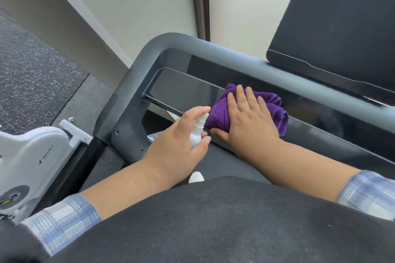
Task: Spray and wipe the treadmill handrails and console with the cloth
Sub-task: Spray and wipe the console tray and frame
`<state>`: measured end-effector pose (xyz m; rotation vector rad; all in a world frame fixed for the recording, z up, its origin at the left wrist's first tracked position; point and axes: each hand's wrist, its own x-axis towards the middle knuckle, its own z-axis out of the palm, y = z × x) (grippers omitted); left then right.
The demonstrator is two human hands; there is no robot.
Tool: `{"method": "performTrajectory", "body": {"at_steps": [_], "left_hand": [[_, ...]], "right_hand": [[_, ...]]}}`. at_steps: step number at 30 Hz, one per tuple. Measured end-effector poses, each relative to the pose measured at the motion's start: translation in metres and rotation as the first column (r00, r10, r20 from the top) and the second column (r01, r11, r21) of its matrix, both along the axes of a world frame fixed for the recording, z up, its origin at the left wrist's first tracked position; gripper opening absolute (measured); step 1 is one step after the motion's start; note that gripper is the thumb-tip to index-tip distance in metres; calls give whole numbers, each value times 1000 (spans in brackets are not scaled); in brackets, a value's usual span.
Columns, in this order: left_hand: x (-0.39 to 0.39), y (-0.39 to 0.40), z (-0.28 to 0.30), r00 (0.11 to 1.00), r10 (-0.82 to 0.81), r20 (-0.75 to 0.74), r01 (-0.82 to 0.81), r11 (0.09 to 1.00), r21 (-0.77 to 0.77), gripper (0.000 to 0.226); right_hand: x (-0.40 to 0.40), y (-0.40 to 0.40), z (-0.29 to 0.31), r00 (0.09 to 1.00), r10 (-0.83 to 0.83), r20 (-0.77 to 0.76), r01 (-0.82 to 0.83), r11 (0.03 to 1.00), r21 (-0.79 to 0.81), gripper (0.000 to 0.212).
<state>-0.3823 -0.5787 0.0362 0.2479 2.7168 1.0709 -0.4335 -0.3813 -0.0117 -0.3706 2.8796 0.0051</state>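
Far left: white machine (32,162) parked on speckled floor (27,70), just beside the treadmill; not part of the job.

Grey handrail (136,74) curves up at left and runs right across the top of the console. No cloth on it; judged not yet wiped in this stretch.

Left hand (181,145) curled round a small white spray bottle (197,132), forefinger on the pump head, nozzle aimed toward the cloth and close to it. Risk: a press here would likely soak the cloth edge or mist the right hand's thumb, not the panel.

Right hand (248,121) flat, fingers straight and spread, pressing a purple cloth (273,109) onto the glossy black console (188,89). Cloth is bunched; a fold hangs off its right side. Risk: bunching leaves streaks, and a loose fold may drag.

Far right: dark screen (342,28) stands above the rail. Overspray drifting there would spot it.
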Motion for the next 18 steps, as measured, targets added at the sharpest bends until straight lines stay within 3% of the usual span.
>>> {"method": "performTrajectory", "body": {"at_steps": [11, 18], "left_hand": [[-8, -103, -1, 998, 35, -55, -33, 999, 36, 62], [-9, -110, -3, 997, -63, -47, 68, 992, 107, 61]], "right_hand": [[-78, -163, 4, 997, 64, 43, -64, 998, -15, 98], [-55, -131, 9, 997, 76, 30, -76, 997, -6, 93]]}}
